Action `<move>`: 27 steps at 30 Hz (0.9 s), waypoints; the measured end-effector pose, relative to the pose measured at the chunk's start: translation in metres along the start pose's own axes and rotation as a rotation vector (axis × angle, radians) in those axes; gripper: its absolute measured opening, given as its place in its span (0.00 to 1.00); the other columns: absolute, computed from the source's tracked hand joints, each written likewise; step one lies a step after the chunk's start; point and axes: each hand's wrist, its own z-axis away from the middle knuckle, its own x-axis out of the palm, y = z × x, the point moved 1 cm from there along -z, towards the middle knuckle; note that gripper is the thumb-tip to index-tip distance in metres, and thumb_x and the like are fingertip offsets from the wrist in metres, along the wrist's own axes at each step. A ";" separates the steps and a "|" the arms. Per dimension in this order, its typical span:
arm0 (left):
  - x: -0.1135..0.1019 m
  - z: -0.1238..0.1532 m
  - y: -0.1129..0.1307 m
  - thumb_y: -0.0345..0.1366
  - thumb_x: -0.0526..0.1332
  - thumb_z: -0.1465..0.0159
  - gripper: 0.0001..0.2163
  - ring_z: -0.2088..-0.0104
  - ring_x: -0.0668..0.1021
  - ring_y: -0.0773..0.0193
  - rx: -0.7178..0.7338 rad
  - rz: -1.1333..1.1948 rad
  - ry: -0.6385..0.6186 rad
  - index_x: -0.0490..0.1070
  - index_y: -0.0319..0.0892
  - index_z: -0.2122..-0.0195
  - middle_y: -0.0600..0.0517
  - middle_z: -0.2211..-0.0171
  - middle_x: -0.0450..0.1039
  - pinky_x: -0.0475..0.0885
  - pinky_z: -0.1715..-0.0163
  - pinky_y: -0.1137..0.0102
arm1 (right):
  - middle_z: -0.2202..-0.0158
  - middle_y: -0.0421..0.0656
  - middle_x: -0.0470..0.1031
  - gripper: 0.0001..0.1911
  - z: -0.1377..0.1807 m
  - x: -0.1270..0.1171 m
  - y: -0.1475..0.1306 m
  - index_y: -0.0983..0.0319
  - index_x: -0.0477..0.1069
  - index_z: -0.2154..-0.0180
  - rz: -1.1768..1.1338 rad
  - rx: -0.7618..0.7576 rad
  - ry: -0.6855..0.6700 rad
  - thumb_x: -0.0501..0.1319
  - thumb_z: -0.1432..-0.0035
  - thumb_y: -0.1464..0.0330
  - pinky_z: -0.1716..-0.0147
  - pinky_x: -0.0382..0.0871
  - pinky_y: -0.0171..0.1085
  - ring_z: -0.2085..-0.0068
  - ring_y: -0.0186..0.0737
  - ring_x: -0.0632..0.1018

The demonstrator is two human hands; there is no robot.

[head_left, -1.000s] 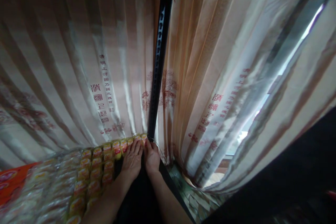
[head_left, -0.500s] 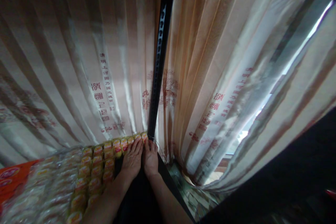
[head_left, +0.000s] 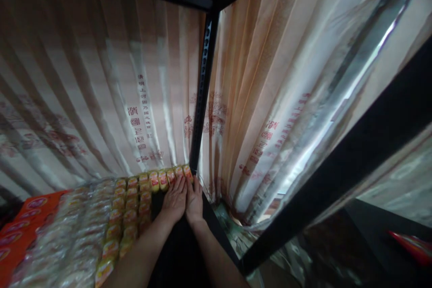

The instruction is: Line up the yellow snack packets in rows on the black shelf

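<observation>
Yellow-wrapped packets (head_left: pixel 154 181) with red-and-white labels are lined up in a single row along the far edge of a black shelf (head_left: pixel 184 256), and the row is ended at the corner post (head_left: pixel 202 94). The near faces of the last few are covered by the left hand (head_left: pixel 175 195), its fingers stretched forward and slightly spread over them. The right hand (head_left: pixel 195 200) is held just beside it, close to the post, its fingers pointed forward at the end of the row; whether anything is pinched by them cannot be told.

To the left, more yellow packets (head_left: pixel 131 204) are set in columns running toward the near side, partly hidden by the left forearm. Next to these, packets in clear plastic (head_left: pixel 69 225) are laid in rows, and the far left is taken up by orange packaging (head_left: pixel 37 204). Behind everything, pale pleated curtains (head_left: pixel 168 76) printed with red characters are hung. At lower right, a red object (head_left: pixel 413 245) is partly seen.
</observation>
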 end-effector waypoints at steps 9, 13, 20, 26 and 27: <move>-0.035 0.073 0.049 0.27 0.44 0.38 0.22 0.39 0.60 0.59 0.050 0.195 -0.127 0.59 0.33 0.43 0.43 0.41 0.61 0.58 0.42 0.66 | 0.44 0.52 0.62 0.22 0.076 -0.072 -0.012 0.67 0.66 0.48 -0.147 0.043 -0.072 0.48 0.44 0.75 0.46 0.61 0.42 0.45 0.43 0.63; -0.030 0.116 0.073 0.28 0.46 0.38 0.21 0.46 0.68 0.63 0.110 0.336 -0.076 0.60 0.37 0.44 0.45 0.45 0.65 0.63 0.45 0.69 | 0.50 0.51 0.68 0.21 0.119 -0.099 -0.008 0.66 0.68 0.51 -0.237 0.049 0.001 0.46 0.44 0.75 0.48 0.63 0.43 0.49 0.41 0.67; -0.014 0.200 0.117 0.33 0.47 0.38 0.17 0.52 0.72 0.62 0.102 0.566 -0.139 0.63 0.40 0.48 0.46 0.52 0.70 0.67 0.50 0.69 | 0.56 0.48 0.71 0.18 0.210 -0.145 0.005 0.61 0.69 0.52 -0.310 -0.034 0.024 0.49 0.43 0.72 0.51 0.67 0.45 0.53 0.42 0.71; 0.048 0.251 0.133 0.28 0.46 0.42 0.19 0.50 0.71 0.62 -0.325 0.903 -0.262 0.66 0.37 0.51 0.43 0.50 0.70 0.63 0.48 0.69 | 0.61 0.48 0.77 0.19 0.242 -0.143 0.009 0.61 0.72 0.55 -0.224 0.073 -0.615 0.49 0.44 0.74 0.60 0.70 0.36 0.59 0.41 0.77; 0.059 0.255 0.131 0.27 0.46 0.42 0.19 0.51 0.72 0.62 -0.447 0.956 -0.288 0.66 0.37 0.52 0.42 0.51 0.71 0.63 0.48 0.69 | 0.61 0.47 0.77 0.19 0.241 -0.138 0.009 0.60 0.72 0.55 -0.190 0.079 -0.714 0.49 0.44 0.74 0.61 0.70 0.35 0.60 0.41 0.77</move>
